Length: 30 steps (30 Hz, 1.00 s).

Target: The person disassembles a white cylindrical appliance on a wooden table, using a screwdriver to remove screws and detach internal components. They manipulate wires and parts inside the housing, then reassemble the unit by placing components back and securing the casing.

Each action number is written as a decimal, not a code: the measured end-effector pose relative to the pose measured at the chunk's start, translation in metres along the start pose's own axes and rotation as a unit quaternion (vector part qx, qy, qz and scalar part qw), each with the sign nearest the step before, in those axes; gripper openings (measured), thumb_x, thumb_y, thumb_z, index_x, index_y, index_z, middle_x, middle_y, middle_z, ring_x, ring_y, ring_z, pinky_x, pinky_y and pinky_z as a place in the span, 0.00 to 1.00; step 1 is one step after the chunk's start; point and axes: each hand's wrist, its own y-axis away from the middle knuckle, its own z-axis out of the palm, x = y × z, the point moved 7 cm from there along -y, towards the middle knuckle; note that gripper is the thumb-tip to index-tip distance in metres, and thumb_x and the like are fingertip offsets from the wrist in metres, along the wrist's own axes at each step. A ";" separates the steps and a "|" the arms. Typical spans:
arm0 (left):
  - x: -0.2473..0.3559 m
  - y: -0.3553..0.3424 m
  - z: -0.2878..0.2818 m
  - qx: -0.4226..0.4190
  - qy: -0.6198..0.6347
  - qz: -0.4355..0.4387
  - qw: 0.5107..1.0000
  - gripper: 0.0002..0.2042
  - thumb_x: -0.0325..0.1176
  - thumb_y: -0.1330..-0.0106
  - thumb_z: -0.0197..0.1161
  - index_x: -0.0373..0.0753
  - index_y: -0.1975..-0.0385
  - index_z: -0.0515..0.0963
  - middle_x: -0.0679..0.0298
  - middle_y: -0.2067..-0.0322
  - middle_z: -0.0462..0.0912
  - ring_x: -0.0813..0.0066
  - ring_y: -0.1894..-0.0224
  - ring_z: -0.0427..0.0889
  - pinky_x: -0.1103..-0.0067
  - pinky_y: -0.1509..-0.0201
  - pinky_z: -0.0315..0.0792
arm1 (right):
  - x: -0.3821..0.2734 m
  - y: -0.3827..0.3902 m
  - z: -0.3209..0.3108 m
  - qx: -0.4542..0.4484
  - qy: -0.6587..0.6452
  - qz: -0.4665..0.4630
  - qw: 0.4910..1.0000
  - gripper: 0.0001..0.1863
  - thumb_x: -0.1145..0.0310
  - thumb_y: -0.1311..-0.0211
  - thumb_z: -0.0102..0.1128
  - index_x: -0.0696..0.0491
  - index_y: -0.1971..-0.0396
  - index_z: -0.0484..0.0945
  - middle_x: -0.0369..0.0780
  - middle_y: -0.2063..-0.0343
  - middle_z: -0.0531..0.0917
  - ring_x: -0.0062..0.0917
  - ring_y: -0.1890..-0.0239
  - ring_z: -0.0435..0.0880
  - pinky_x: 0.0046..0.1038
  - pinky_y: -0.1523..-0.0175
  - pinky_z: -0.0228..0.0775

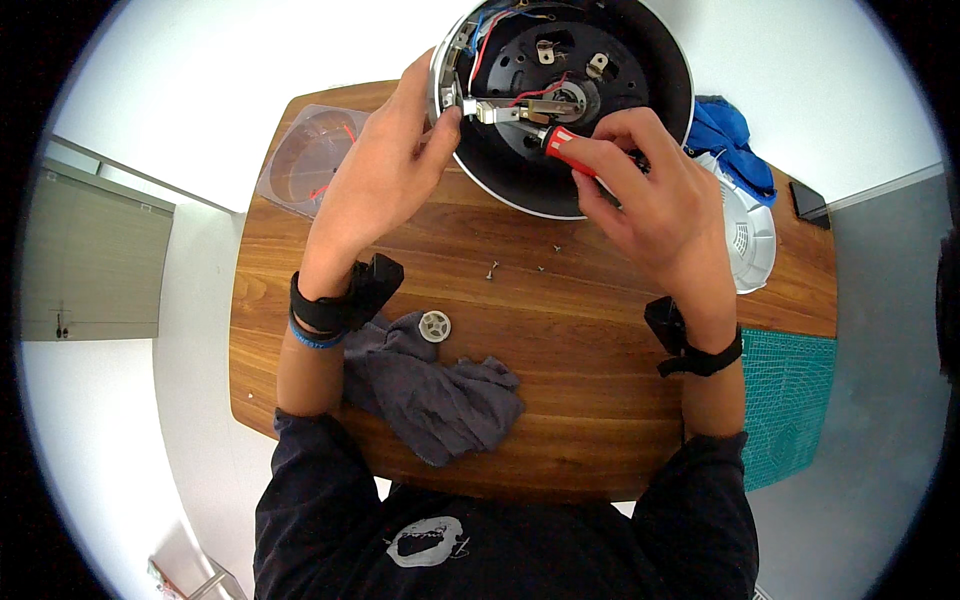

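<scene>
At the far side of the table is a round appliance housing (492, 170), white outside and black inside, its open side showing wires and metal tabs. My left hand (385, 170) grips its left rim, the thumb beside a silvery metal bracket (500, 112) that reaches in toward the round centre. A red and black screwdriver (568, 147) is in my right hand (660, 205), fingers closed round its handle. The shaft points left to the bracket; where exactly its tip meets it I cannot make out.
Several small screws (491, 271) lie on the wooden table below the housing. Nearer me are a grey cloth (440, 400) and a small round spoked part (435, 326). A clear plastic container (290, 165) stands left; a white plastic part (750, 240), blue cloth (725, 135), phone-like black object (809, 204) and green cutting mat (790, 400) lie right.
</scene>
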 end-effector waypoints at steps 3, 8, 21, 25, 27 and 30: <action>0.003 0.000 0.000 -0.001 0.007 0.002 1.000 0.28 0.29 0.13 0.58 0.38 0.17 0.60 0.52 0.47 0.89 0.74 0.58 0.87 0.71 0.51 0.84 | 0.000 -0.001 -0.002 -0.006 0.005 0.002 1.000 0.19 0.74 0.45 0.78 0.46 0.51 0.87 0.35 0.57 0.82 0.30 0.59 0.89 0.32 0.61 0.86; 0.002 0.000 -0.001 0.007 0.014 0.001 1.000 0.29 0.29 0.14 0.59 0.38 0.17 0.61 0.50 0.51 0.88 0.71 0.61 0.86 0.70 0.54 0.82 | -0.002 -0.001 -0.007 -0.015 0.005 -0.001 1.000 0.18 0.74 0.44 0.78 0.46 0.53 0.88 0.34 0.59 0.81 0.29 0.59 0.89 0.32 0.63 0.84; 0.005 0.000 -0.002 0.028 -0.017 0.024 0.999 0.28 0.32 0.13 0.60 0.41 0.17 0.62 0.61 0.66 0.86 0.80 0.70 0.80 0.75 0.64 0.76 | 0.003 -0.002 -0.035 -0.080 -0.008 0.058 0.995 0.18 0.75 0.45 0.78 0.44 0.54 0.88 0.34 0.59 0.83 0.30 0.63 0.90 0.32 0.63 0.84; 0.007 0.001 -0.004 0.019 -0.007 0.004 1.000 0.29 0.30 0.16 0.60 0.38 0.18 0.62 0.45 0.58 0.88 0.61 0.65 0.86 0.65 0.56 0.80 | 0.010 0.002 -0.050 -0.095 -0.038 0.074 0.992 0.20 0.79 0.49 0.78 0.47 0.54 0.90 0.37 0.58 0.84 0.35 0.62 0.89 0.32 0.58 0.82; 0.007 0.000 -0.002 0.019 0.017 0.008 1.000 0.29 0.30 0.16 0.59 0.39 0.18 0.62 0.45 0.57 0.88 0.62 0.65 0.86 0.66 0.56 0.80 | 0.013 0.004 -0.056 -0.109 -0.046 0.084 0.989 0.20 0.79 0.49 0.78 0.48 0.54 0.90 0.38 0.58 0.83 0.36 0.62 0.88 0.33 0.57 0.82; 0.010 -0.001 -0.001 0.016 0.027 0.017 0.999 0.30 0.30 0.16 0.59 0.39 0.17 0.61 0.45 0.57 0.88 0.62 0.65 0.86 0.67 0.56 0.80 | 0.015 0.004 -0.060 -0.127 -0.067 0.085 0.986 0.18 0.79 0.48 0.77 0.50 0.55 0.90 0.40 0.58 0.83 0.37 0.61 0.88 0.33 0.54 0.82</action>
